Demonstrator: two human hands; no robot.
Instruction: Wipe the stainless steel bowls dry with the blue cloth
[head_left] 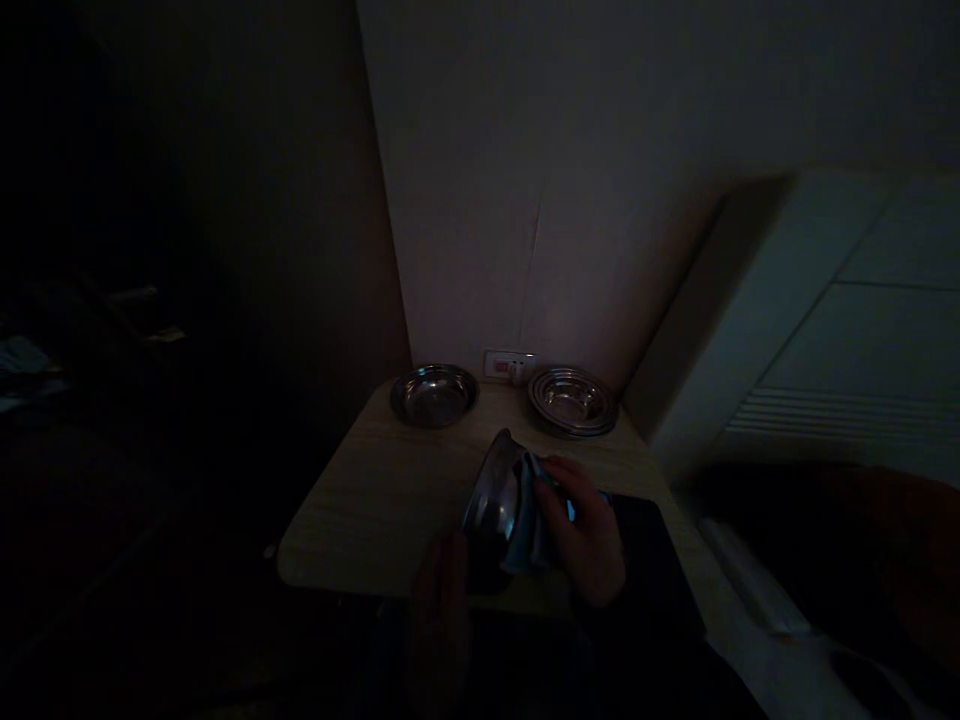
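Note:
The scene is very dark. A steel bowl (495,495) stands tilted on its edge over the near part of a small wooden table (375,500). My left hand (442,590) grips the bowl's lower rim. My right hand (581,530) presses a pale cloth (529,520) against the bowl's right side, fingers curled around it. A single steel bowl (433,394) rests at the table's far left. A stack of steel bowls (574,402) sits at the far right.
A wall socket (508,364) sits on the wall just behind the table between the bowls. A white panelled surface (825,330) rises on the right. The left side is dark, with dim clutter (45,350) barely visible.

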